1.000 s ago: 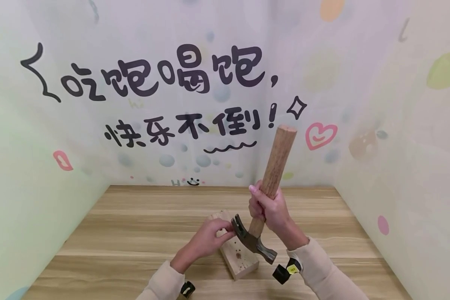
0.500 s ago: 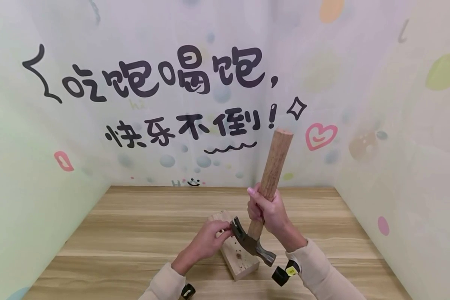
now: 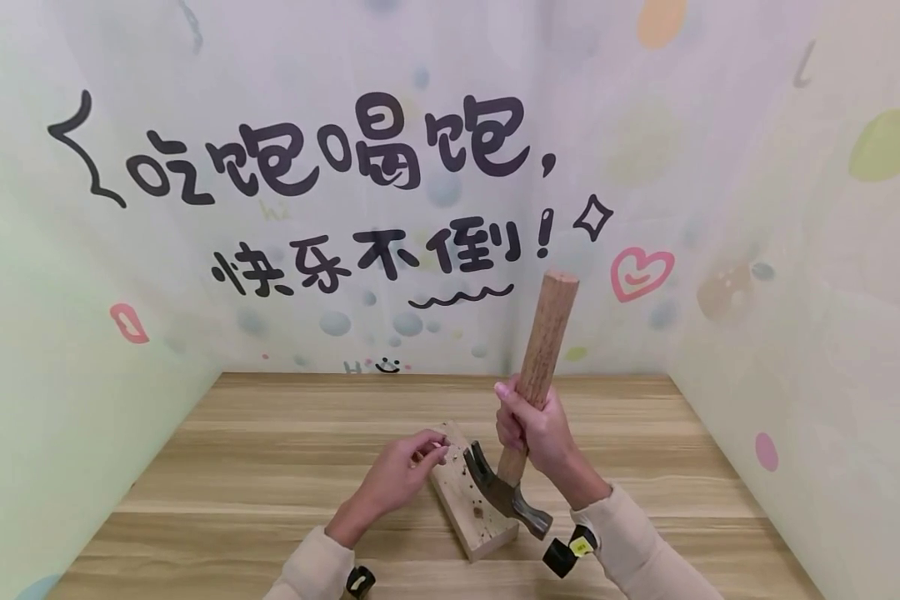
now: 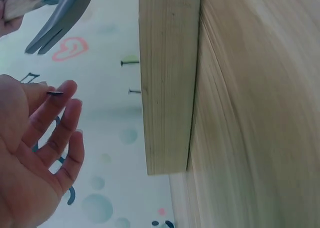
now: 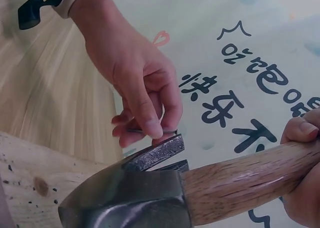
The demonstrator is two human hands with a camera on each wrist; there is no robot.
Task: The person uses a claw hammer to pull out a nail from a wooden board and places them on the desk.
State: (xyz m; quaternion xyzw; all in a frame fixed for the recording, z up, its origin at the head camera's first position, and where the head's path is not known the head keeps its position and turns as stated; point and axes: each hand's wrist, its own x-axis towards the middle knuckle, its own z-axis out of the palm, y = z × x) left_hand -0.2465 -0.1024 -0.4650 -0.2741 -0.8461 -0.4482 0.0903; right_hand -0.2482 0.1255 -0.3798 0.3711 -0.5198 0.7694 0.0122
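My left hand (image 3: 392, 477) pinches a nail (image 4: 55, 93) between thumb and forefinger, just above the far end of a wooden block (image 3: 465, 492). In the left wrist view the other fingers of that hand are loosely bent. My right hand (image 3: 538, 427) grips a claw hammer (image 3: 506, 492) by its wooden handle (image 3: 547, 342). The hammer's head is lowermost, its claw towards my left hand and apart from the block. Two nails, one (image 4: 131, 62) beside the other (image 4: 135, 91), stick out of the block's face in the left wrist view.
The block lies on a wood-grain table (image 3: 270, 433) and bears several dark holes and a knot (image 3: 478, 512). A printed backdrop (image 3: 345, 50) stands behind the table, with walls at left and right. Black wrist cameras sit at both cuffs.
My left hand has drawn away from the hammer's claw to the left, and the nail it pinches now shows. The hammer handle's top has sunk slightly and shifted a little left.
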